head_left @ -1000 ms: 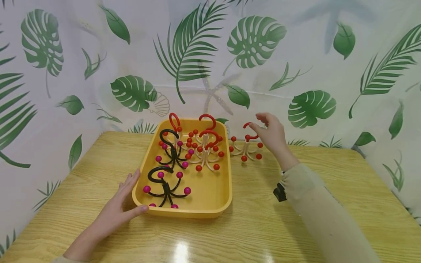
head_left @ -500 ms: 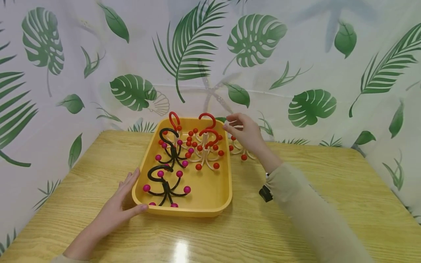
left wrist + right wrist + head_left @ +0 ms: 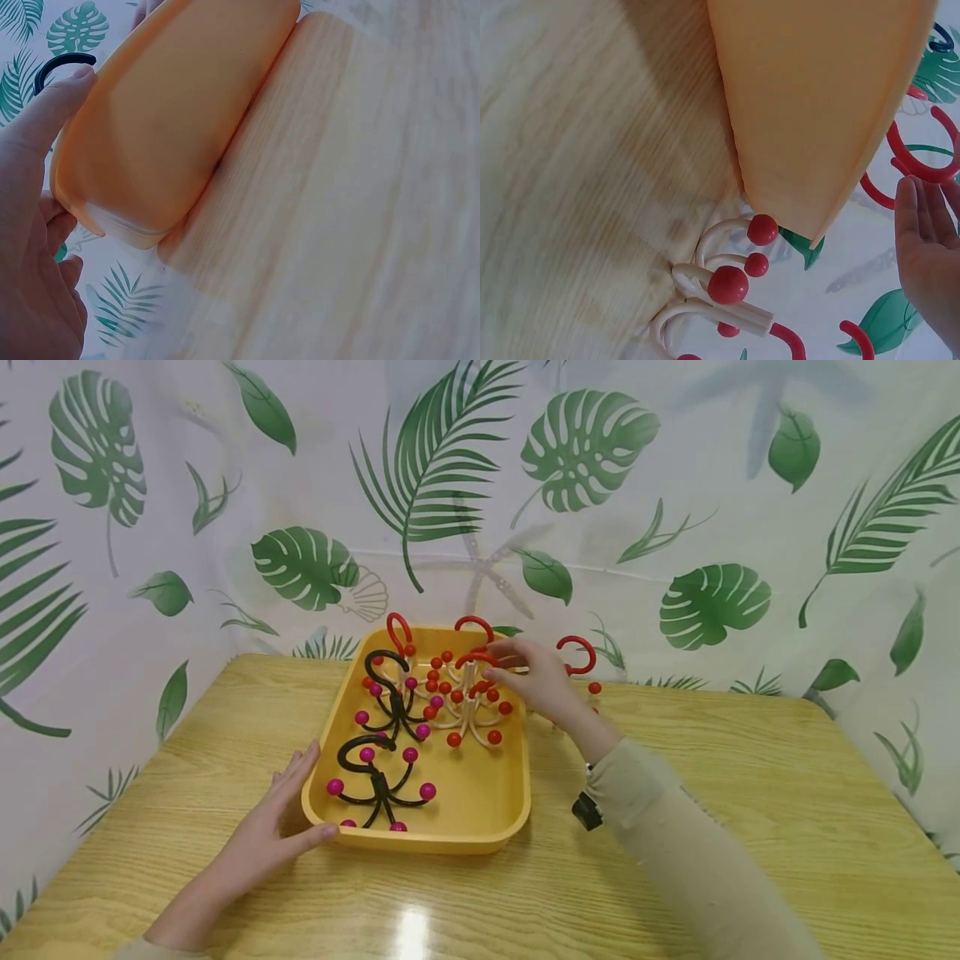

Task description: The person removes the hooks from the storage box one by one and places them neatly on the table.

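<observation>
My left hand [image 3: 258, 835] rests on the near left corner of a yellow plastic tray [image 3: 420, 843], thumb on the front rim and fingers along the outer side. My right hand [image 3: 542, 687] reaches over the right rim. Its thumb and fingertips are at the red hook of a white octopus-style hanger [image 3: 469, 714] in the tray, with a gap showing between them; the right wrist view shows straight fingers [image 3: 907, 210] beside a red hook [image 3: 922, 174]. Behind it is another white hanger with a red hook [image 3: 474, 625]. Two black hangers [image 3: 380, 785] with pink balls sit at left.
On the table [image 3: 720, 777], right of the tray, stands one more white hanger with a red hook [image 3: 577, 643], partly hidden by my right hand. A further red-hooked hanger [image 3: 399, 631] is in the tray's far left corner. A leaf-print cloth [image 3: 600, 543] hangs behind.
My right hand has moved left, from beside the hanger outside the tray to the red hook of one inside. The left hand and the tray have stayed put.
</observation>
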`<move>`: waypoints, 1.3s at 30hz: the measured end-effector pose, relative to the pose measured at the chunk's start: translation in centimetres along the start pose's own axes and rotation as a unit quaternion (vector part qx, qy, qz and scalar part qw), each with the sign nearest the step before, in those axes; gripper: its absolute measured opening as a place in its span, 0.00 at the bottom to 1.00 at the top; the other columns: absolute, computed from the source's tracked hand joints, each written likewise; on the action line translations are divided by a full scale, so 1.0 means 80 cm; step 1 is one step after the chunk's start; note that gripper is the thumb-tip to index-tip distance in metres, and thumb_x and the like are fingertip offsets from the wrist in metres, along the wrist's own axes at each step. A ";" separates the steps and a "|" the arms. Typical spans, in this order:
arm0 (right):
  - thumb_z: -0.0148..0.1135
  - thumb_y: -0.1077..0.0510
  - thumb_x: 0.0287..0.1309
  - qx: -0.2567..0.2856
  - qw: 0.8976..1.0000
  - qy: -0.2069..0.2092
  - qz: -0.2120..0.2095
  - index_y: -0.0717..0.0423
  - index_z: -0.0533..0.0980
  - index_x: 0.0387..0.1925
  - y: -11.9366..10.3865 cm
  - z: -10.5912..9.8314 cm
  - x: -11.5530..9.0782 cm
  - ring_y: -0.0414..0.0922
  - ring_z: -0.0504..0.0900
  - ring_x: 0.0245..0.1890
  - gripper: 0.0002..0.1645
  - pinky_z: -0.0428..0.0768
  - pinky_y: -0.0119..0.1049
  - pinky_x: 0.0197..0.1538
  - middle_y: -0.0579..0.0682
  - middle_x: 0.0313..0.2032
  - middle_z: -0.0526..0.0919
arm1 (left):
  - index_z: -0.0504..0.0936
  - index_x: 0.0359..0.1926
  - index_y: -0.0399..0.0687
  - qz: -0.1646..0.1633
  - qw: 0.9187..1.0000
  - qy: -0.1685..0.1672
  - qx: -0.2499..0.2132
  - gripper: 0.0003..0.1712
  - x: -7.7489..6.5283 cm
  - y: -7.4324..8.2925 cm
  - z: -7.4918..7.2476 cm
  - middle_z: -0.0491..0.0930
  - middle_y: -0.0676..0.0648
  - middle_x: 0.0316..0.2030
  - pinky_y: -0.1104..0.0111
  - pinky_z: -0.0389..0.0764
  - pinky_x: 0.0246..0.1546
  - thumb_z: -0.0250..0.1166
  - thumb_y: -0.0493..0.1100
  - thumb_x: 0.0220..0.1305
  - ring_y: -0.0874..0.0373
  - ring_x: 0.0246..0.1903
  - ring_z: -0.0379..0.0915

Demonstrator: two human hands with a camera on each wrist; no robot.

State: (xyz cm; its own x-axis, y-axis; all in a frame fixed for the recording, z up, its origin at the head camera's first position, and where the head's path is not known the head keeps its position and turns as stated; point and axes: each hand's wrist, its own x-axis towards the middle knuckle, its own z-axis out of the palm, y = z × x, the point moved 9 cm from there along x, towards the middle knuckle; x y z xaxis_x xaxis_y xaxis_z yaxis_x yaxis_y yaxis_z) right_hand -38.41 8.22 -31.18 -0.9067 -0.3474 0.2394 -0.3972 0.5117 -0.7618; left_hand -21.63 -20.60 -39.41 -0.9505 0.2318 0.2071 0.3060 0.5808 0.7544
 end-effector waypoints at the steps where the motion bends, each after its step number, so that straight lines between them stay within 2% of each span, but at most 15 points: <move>1: 0.66 0.53 0.58 0.000 1.000 0.001 -0.003 0.56 0.75 0.55 0.000 0.001 0.000 0.49 0.79 0.50 0.24 0.80 0.40 0.51 0.50 0.51 0.80 | 0.45 0.76 0.59 -0.001 1.000 0.000 0.000 0.54 0.000 0.000 0.000 0.44 0.45 0.74 0.43 0.36 0.68 0.70 0.48 0.56 0.39 0.72 0.34; 10: 0.66 0.54 0.58 0.004 1.000 0.010 0.018 0.54 0.76 0.53 0.004 0.008 -0.003 0.47 0.79 0.48 0.21 0.81 0.39 0.49 0.51 0.49 0.80 | 0.45 0.76 0.60 -0.004 1.000 0.000 -0.001 0.54 0.001 -0.002 0.000 0.44 0.43 0.74 0.42 0.36 0.68 0.70 0.48 0.57 0.39 0.72 0.33; 19: 0.64 0.59 0.61 0.001 0.999 0.045 0.003 0.58 0.78 0.45 0.003 0.006 -0.002 0.47 0.81 0.42 0.12 0.82 0.38 0.45 0.51 0.41 0.83 | 0.45 0.76 0.60 -0.004 1.000 -0.001 -0.003 0.54 0.001 -0.001 0.001 0.44 0.44 0.74 0.42 0.35 0.68 0.70 0.48 0.57 0.39 0.72 0.33; 30: 0.63 0.58 0.61 -0.002 0.998 0.057 0.002 0.61 0.79 0.44 -0.001 0.003 -0.002 0.47 0.81 0.41 0.12 0.82 0.38 0.45 0.51 0.40 0.83 | 0.44 0.76 0.57 -0.003 1.000 -0.001 0.001 0.54 0.003 -0.004 0.001 0.43 0.44 0.74 0.42 0.35 0.68 0.70 0.48 0.58 0.38 0.71 0.33; 39: 0.63 0.58 0.61 0.005 0.997 0.077 -0.015 0.59 0.79 0.44 -0.017 -0.012 -0.004 0.47 0.80 0.42 0.11 0.81 0.39 0.48 0.52 0.40 0.83 | 0.43 0.76 0.59 -0.014 1.000 -0.003 0.002 0.54 0.003 -0.006 0.002 0.42 0.46 0.74 0.41 0.35 0.67 0.70 0.48 0.58 0.39 0.72 0.33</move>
State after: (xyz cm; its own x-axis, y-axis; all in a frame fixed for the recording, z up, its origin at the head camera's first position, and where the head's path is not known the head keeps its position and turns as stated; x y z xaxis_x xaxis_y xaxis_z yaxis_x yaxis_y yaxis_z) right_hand -37.71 8.44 -29.64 -0.9060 -0.2365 0.3510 -0.4232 0.4954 -0.7586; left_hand -21.97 -20.72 -39.84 -0.9583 0.2200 0.1822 0.2794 0.5898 0.7577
